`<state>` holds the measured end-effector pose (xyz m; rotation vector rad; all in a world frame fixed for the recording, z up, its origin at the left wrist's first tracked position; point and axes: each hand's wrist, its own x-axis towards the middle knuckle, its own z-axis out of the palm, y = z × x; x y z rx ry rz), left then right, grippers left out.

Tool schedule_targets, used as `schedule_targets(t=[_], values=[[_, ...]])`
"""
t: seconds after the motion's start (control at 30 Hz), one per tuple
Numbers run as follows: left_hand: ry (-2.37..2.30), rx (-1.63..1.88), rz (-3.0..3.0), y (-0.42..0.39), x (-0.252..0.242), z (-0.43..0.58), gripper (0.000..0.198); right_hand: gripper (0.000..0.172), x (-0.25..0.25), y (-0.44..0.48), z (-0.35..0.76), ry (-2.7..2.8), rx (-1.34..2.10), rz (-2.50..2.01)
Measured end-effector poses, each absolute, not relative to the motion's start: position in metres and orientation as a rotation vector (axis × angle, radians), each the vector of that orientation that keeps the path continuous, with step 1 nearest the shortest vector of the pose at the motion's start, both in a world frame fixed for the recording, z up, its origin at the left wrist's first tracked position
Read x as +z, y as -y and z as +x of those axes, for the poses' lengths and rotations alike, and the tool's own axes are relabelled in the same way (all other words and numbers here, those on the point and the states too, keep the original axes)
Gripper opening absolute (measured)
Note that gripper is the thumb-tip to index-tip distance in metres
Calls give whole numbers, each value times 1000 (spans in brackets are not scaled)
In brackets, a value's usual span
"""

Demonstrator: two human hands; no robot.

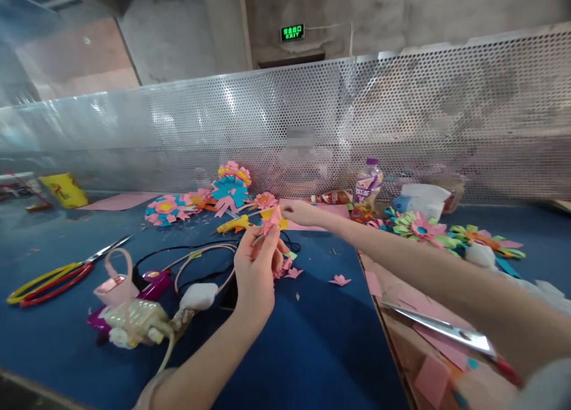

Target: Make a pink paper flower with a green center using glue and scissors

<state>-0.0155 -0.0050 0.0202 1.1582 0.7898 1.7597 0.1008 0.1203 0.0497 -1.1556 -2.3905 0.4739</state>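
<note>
Right of the red-and-yellow scissors (53, 276) on the blue table (312, 338), the left hand (256, 270) is raised, its fingers pinched on a pink paper flower (271, 219) held above the tabletop. The right hand (298, 210) meets the flower from the right with its fingertips closed on the upper edge. A bottle (368, 187) stands farther right.

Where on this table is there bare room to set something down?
Bare: the blue table between left forearm and board; also between scissors and back flowers. Crowded: cables beside the left hand, which holds a paper flower; the right hand touches it.
</note>
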Motion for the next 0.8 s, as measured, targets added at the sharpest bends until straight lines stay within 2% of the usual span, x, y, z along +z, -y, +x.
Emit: schedule_targets(t=[0.23, 0.33, 0.8], values=[[-889, 1392, 1233, 12, 6, -5, 23, 26, -8, -33, 203, 2468, 514, -1227], [-927, 1257, 1257, 13, 3, -1, 23, 30, -27, -9, 215, 2318, 481, -1352], [-976, 1068, 1356, 16, 6, 1, 22, 20, -45, -2, 206, 2133, 511, -1366]])
